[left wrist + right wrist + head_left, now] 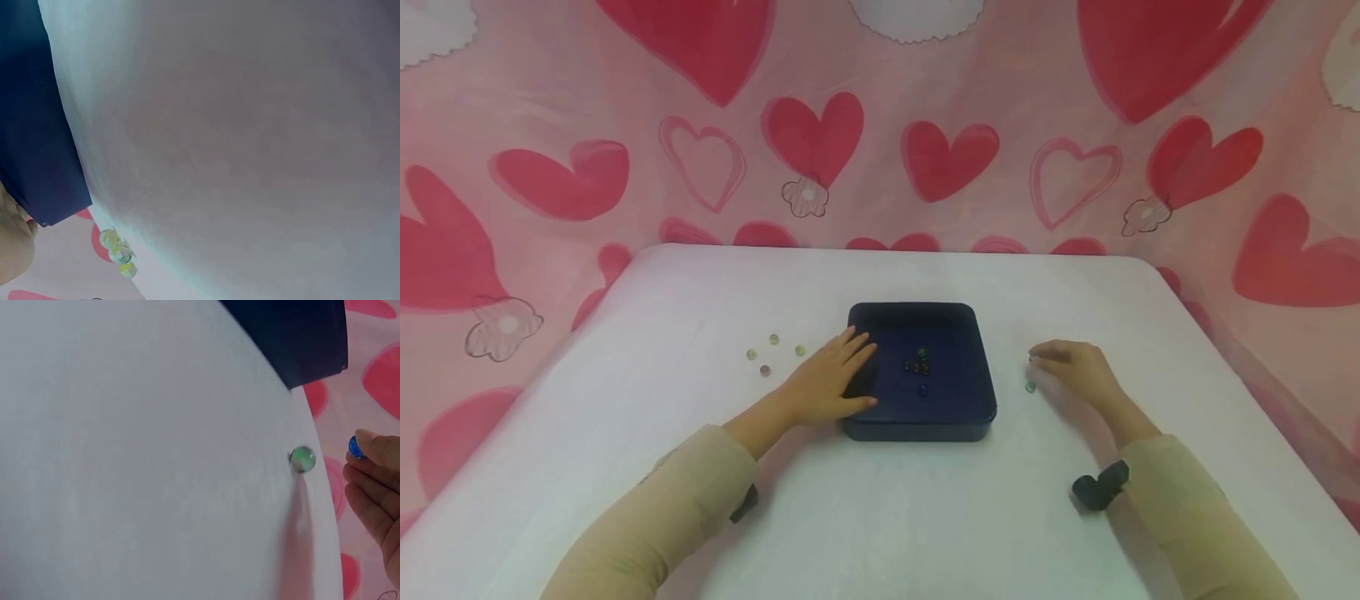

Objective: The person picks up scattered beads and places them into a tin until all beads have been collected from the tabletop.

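My right hand (1081, 372) pinches a blue marble (355, 447) between thumb and fingertips, to the right of a dark blue tray (925, 431). Close to that hand a green marble (1030, 387) lies on the white table; it shows larger in the right wrist view. My left hand (826, 379) rests on the tray's left rim with its fingers spread and straight. Inside the tray several marbles (922, 390) of dark blue, brown and green sit near the middle. In the left wrist view only part of the left hand shows, beside the tray wall.
Left of the tray, several loose marbles (765, 371) lie on the white table (880, 517), mostly yellowish, one of them purplish. A pink cloth (880, 225) with red hearts hangs behind the table. Dark camera mounts (1099, 487) sit at both wrists.
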A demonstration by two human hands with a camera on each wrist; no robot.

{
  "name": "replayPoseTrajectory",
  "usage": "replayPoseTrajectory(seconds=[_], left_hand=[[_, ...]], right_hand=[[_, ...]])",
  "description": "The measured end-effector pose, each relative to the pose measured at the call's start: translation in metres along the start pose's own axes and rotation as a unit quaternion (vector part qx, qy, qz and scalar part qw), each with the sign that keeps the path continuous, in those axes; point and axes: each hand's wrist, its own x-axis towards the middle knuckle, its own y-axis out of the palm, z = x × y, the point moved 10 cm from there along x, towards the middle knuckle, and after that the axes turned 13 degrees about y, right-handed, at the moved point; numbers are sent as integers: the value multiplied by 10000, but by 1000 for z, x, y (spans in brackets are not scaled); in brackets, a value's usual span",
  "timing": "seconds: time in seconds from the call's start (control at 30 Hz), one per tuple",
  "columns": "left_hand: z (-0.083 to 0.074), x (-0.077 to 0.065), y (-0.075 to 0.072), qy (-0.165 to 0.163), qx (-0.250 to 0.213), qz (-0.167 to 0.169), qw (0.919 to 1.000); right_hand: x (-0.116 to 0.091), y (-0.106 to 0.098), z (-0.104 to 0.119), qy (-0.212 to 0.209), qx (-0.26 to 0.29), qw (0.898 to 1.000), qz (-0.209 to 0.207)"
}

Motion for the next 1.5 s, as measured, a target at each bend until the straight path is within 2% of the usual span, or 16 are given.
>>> replayPoseTrajectory(seconds=[0.17, 0.3, 0.53, 0.7, 0.97, 1.2, 1.5], left_hand=[[1, 0, 0, -42, -7, 19, 10000], [1, -1, -1, -81, -56, 5, 10000], [1, -2, -1, -56, -54, -39, 10000], [2, -2, -1, -86, -60, -16, 9999], [1, -2, -3, -91, -123, -45, 9999], [1, -3, -1, -94, -135, -15, 9999], [0, -1, -2, -97, -130, 43, 9999]], right_hand=[[-7, -3, 22, -324, 229, 9991, -144], [-13, -6, 43, -795, 447, 9953, -332], [-18, 0, 73, -1209, 622, 9900, -381], [-18, 10, 89, -1301, 869, 9874, -247], [-21, 30, 116, -1545, 962, 9833, -43], [-23, 44, 135, -1701, 766, 9824, 116], [-23, 62, 146, -1700, 666, 9822, 436]])
